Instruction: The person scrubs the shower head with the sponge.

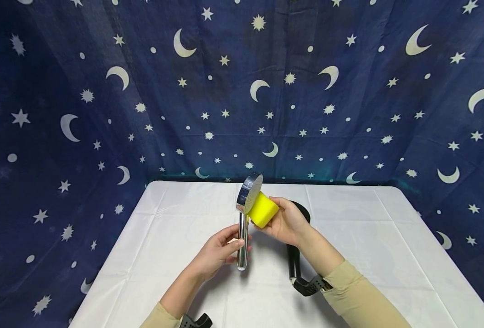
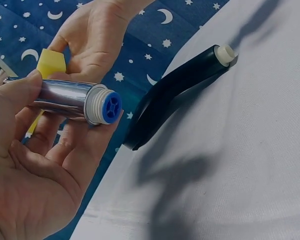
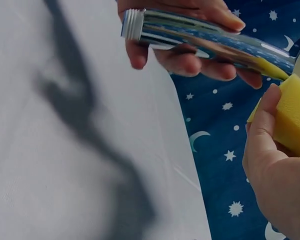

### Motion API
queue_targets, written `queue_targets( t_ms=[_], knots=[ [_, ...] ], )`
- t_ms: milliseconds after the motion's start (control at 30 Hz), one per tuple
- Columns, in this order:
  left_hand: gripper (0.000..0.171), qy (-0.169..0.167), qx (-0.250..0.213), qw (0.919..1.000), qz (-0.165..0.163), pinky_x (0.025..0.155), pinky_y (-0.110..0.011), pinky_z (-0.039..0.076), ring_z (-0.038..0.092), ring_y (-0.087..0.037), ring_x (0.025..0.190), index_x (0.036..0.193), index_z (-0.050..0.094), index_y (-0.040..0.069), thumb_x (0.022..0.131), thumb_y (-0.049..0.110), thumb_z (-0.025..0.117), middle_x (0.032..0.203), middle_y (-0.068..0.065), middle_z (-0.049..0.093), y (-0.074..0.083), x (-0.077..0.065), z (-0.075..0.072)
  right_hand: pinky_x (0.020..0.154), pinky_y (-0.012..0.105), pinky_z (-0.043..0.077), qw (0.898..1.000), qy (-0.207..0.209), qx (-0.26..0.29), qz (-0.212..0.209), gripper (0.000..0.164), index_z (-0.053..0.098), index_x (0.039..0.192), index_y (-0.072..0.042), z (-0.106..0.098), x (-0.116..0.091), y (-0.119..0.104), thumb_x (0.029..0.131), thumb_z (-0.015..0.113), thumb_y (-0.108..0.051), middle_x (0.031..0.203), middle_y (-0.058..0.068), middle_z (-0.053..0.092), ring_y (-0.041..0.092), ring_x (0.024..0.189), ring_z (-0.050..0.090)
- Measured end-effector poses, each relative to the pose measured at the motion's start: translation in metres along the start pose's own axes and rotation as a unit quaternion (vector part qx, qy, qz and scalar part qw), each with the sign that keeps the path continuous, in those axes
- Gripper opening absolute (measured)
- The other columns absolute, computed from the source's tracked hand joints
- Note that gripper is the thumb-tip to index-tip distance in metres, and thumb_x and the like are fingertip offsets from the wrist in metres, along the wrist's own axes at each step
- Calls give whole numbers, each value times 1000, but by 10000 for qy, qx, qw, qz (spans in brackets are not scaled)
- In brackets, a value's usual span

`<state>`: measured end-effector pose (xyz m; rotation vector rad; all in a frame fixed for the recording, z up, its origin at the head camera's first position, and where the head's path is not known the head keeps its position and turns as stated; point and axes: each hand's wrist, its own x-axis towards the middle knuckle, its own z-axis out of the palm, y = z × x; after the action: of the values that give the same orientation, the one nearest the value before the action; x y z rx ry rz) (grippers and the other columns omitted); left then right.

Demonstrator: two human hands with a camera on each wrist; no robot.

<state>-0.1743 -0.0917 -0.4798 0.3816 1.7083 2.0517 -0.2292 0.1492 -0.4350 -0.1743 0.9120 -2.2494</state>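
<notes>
**A double hold, close together**

The left forearm [image 1: 181,290] angles up and inward; the left grip [image 1: 219,250] curls shut, its thumb [image 2: 23,92] nearer the wearer, its fingers [image 2: 86,156] wrapped behind. The right forearm [image 1: 323,251] slants in opposite, and the right grip [image 1: 288,223] pinches slightly farther forward, just beside the left.

Chrome shower head [image 1: 244,221]: metal-look, glossy, smooth. Threaded end [image 2: 96,105]: white plastic; insert [image 2: 112,107]: blue plastic. Sponge [image 1: 263,210]: matt foam. Black shower head [image 2: 172,90]: smooth plastic-look. Counter cover [image 1: 348,237]: matt cloth. Backdrop [image 1: 234,91]: matt cloth.
</notes>
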Motion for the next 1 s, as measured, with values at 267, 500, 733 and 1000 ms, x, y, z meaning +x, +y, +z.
queue_targets(
  t_ms=[267, 500, 733, 1000],
  knots=[
    [54, -32, 131, 9999, -73, 86, -48, 59, 70, -31, 108, 153, 45, 11, 103, 22, 64, 134, -26, 56, 1, -3, 1, 98, 35, 51, 9977, 447, 509, 57, 57, 25, 159, -13, 1, 0, -2, 105, 29, -30, 156, 21, 42, 30, 131, 54],
    [54, -301, -208, 9993, 80, 86, -50, 59, 70, -35, 109, 151, 46, 6, 102, 14, 66, 137, -32, 50, 2, -6, 2, 97, 38, 52, 9919, 1119, 548, -259, 48, 31, 150, -10, 1, 0, -10, 107, 29, -31, 144, 13, 39, 27, 115, 55],
    [57, -609, -199, 9977, 224, 86, -47, 59, 71, -30, 108, 151, 44, 4, 99, 4, 66, 132, -22, 56, 4, -14, 1, 97, 37, 51, 9879, 1373, 183, -693, 46, 31, 150, -10, 4, -4, -30, 109, 32, -31, 141, 10, 42, 24, 116, 56],
    [58, -487, 80, 9988, 70, 75, -38, 60, 72, -26, 101, 151, 46, 4, 97, 5, 68, 119, -14, 58, 5, -15, 3, 103, 39, 44, 9551, 1891, -1710, -1512, 54, 30, 155, -6, 14, -14, -52, 108, 41, -29, 139, 12, 43, 27, 121, 50]
  ],
)
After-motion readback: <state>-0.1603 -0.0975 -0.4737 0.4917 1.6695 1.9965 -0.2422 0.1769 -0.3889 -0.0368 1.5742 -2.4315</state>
